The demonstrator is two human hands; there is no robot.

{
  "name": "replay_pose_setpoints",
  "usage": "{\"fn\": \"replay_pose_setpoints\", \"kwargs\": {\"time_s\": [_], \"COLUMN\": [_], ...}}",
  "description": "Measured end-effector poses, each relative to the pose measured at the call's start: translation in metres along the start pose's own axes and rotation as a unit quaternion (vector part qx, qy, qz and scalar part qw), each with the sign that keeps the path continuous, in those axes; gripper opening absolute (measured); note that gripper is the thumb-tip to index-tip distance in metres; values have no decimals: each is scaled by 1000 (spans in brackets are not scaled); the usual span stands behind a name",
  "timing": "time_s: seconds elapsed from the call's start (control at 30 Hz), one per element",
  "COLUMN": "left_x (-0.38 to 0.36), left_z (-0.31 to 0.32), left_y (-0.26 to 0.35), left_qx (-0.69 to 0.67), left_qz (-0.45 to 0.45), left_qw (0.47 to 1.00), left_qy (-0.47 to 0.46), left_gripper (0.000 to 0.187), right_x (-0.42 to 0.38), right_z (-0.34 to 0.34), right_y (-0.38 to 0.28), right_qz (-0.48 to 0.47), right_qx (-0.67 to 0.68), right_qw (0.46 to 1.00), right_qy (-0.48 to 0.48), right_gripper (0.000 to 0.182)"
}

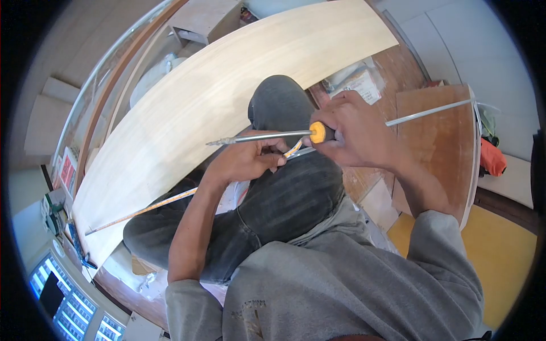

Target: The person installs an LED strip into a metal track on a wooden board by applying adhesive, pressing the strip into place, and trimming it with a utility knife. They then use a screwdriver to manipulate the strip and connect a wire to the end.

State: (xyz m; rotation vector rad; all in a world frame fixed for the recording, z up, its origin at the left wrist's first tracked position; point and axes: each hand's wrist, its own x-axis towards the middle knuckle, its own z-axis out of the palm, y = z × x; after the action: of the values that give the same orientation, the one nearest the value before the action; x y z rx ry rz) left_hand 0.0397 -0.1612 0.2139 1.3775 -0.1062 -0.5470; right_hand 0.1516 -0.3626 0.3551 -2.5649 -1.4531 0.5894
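My right hand (361, 128) is closed around the yellow-and-black handle of a screwdriver (273, 136). Its long metal shaft points left, passing over my other hand. My left hand (242, 156) pinches a long, narrow channel strip (165, 202) that crosses my lap from lower left to upper right. A thin white-and-orange tape (294, 149) curls up from the strip between both hands. The strip's silvery far end (429, 112) comes out beyond my right hand. Whether the right fingers also touch the strip is hidden.
A large pale wooden panel (187, 108) lies in front of my knees. At the right stands a brown wooden board (435, 148), with an orange-red bag (492, 158) behind it. A plastic-wrapped packet with a label (361, 85) lies past my knee. Windows (62, 290) show at lower left.
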Motion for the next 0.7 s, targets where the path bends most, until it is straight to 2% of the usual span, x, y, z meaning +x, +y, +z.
{"fn": "replay_pose_setpoints", "kwargs": {"time_s": [0.1, 0.13, 0.17, 0.37, 0.43, 0.7], "left_x": [3, 2, 1, -3, -4, -2], "left_z": [-4, -4, -3, 3, 5, 7], "left_y": [-1, -6, -11, -22, -23, -13], "left_qx": [11, 11, -6, -33, -69, -41], "left_qz": [30, 31, 25, 62, 63, 20], "left_qw": [999, 999, 1000, 996, 993, 996], "left_qy": [-19, -17, -1, 48, 71, 71], "left_gripper": [4, 4, 5, 10, 9, 6], "right_x": [10, 12, 15, 24, 25, 5], "right_z": [-5, -7, -9, -10, -10, -12], "right_y": [1, 2, 3, 0, -1, 12], "right_qz": [-8, -1, 6, 53, 56, 82], "right_qx": [10, 52, 93, 102, 113, 89], "right_qw": [1000, 999, 996, 992, 991, 991], "right_qy": [5, -6, -17, -46, -52, -53], "right_gripper": [29, 32, 35, 36, 36, 37]}}
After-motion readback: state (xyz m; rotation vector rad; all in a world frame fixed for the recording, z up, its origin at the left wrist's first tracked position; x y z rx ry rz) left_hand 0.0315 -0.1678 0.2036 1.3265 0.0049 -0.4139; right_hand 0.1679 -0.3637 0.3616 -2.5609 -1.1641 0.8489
